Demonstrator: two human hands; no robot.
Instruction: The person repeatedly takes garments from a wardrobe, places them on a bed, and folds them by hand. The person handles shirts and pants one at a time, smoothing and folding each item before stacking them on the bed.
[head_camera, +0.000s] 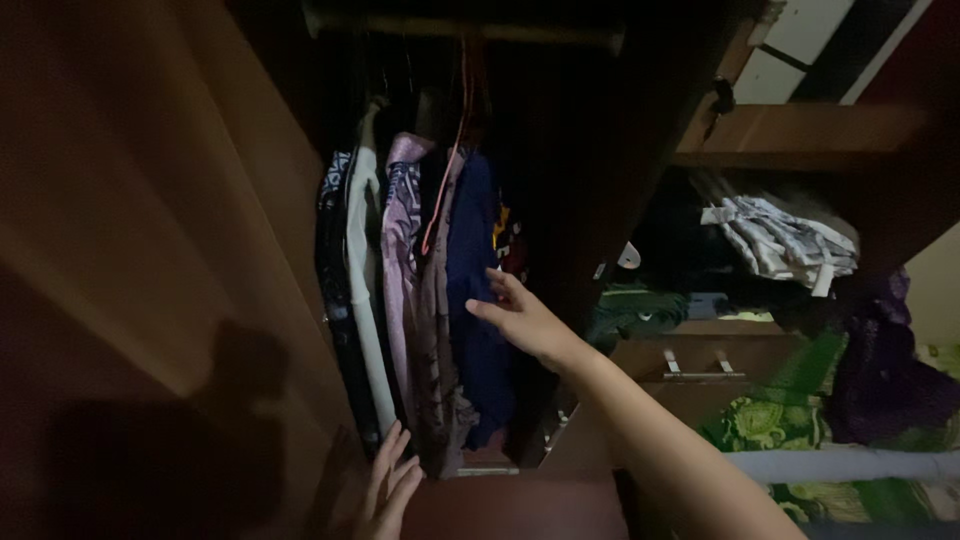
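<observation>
Inside a dim brown wooden wardrobe (150, 200), a person's right hand (520, 315) reaches toward a hanging dark blue garment (475, 300), fingers spread loosely and holding nothing, the fingertips just touching the cloth's edge. The left hand (388, 490), low at the wardrobe's base, lies open with fingers stretched, touching the bottom hem of a pale purple patterned garment (415, 330) that hangs just beside the blue one. Further left hang a white garment (365, 280) and a dark patterned one (335, 260), all beneath a dark wooden rail (460, 28). In the compartment to the right, a crumpled grey-and-white striped cloth (780, 240) rests on a shelf above green patterned fabric (760, 420).
</observation>
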